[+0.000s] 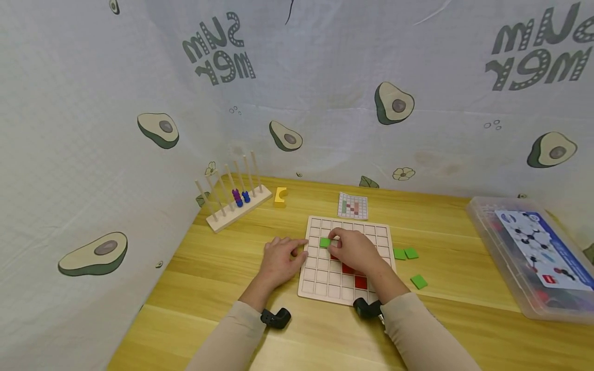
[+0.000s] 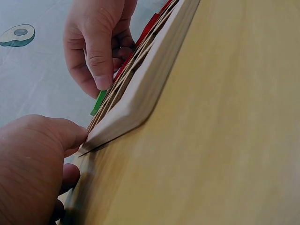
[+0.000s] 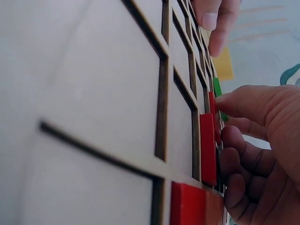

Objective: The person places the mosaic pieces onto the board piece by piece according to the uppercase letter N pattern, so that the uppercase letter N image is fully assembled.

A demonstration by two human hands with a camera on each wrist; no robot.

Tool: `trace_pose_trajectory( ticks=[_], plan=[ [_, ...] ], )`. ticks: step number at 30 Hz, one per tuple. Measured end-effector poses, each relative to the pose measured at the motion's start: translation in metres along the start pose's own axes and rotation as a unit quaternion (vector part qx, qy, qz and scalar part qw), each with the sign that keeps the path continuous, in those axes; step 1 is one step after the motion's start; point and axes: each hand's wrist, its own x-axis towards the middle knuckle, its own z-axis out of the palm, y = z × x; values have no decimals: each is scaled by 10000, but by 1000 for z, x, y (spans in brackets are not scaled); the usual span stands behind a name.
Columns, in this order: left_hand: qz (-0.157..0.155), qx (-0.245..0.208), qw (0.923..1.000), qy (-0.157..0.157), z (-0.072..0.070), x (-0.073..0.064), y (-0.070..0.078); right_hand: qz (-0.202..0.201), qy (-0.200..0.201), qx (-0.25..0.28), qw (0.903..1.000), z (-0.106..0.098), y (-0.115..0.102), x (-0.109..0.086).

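Right hand (image 1: 356, 251): grip closed to a thumb-and-finger pinch on a flat square green tile (image 1: 324, 242), other fingers curled under. Tile sits over the upper-left part of a square pale wooden grid board (image 1: 321, 289); hard to tell from these angles if it's fully seated in its cell. Left hand (image 1: 280, 262): grip loosely open, index finger and thumb reaching to the board's left edge and touching it, no tile held. Flat square red tiles (image 1: 361, 282) run diagonally across the board, partly hidden by the right hand. Three loose green tiles (image 1: 419, 281) lie right of the board on the yellow wood-grain table (image 1: 209, 293). Behind the board: small printed grid card (image 1: 352, 206), yellow notched block (image 1: 280, 198), wooden peg rack with purple and blue beads (image 1: 238, 210). Far right: clear plastic box with printed label (image 1: 503, 268).
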Motion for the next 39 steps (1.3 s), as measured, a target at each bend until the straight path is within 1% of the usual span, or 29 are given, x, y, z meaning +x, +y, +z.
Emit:
trace_pose_trajectory(
  ticks=[6, 10, 16, 20, 24, 28, 31, 35, 39],
  plan=[
    [-31, 23, 10000, -38, 1, 1, -1, 124, -100, -84, 9998, 1, -2, 2],
    [-29, 28, 10000, -49, 1, 1, -2, 138, -125, -34, 9998, 1, -3, 2],
    [-12, -31, 10000, -48, 2, 1, -2, 190, -133, 324, 9992, -3, -1, -2],
    [-10, -26, 10000, -31, 2, 0, -2, 307, -146, 624, 9975, -9, 0, -6],
    [-11, -28, 10000, -10, 1, 0, -1, 411, -88, 765, 9962, -14, 2, -13],
    [-36, -17, 10000, -11, 1, 0, 0, 348, -82, 761, 9965, -16, 4, -25],
    [-55, -4, 10000, -22, 0, 0, 0, 297, -160, 731, 9968, -17, 7, -35],
    [-54, 19, 10000, -25, 0, 0, 0, 307, -224, 696, 9968, -17, 15, -47],
    [-45, 1, 10000, -12, 0, 0, 1, 367, -162, 611, 9973, -19, 25, -57]
  ],
)
